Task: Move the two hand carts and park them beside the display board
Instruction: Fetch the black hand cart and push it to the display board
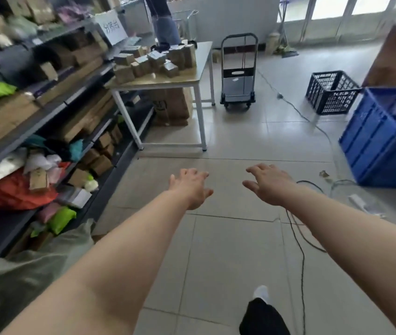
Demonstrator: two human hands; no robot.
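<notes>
One black hand cart [238, 71] with an upright loop handle and a grey platform stands on the tiled floor ahead, just right of a white-legged table [199, 79]. A white sign with black characters [111, 26] leans on the shelving at the upper left. Both my arms reach forward over the floor, well short of the cart. My left hand [192, 187] and my right hand [268, 183] are palm down with fingers spread, holding nothing. I see no second cart.
Shelves [35, 122] full of boxes and bags line the left. Small cartons cover the table; a person [164, 22] stands behind it. A black crate [332, 91] and a blue bin [385, 139] sit right. Cables [301, 240] trail across the floor.
</notes>
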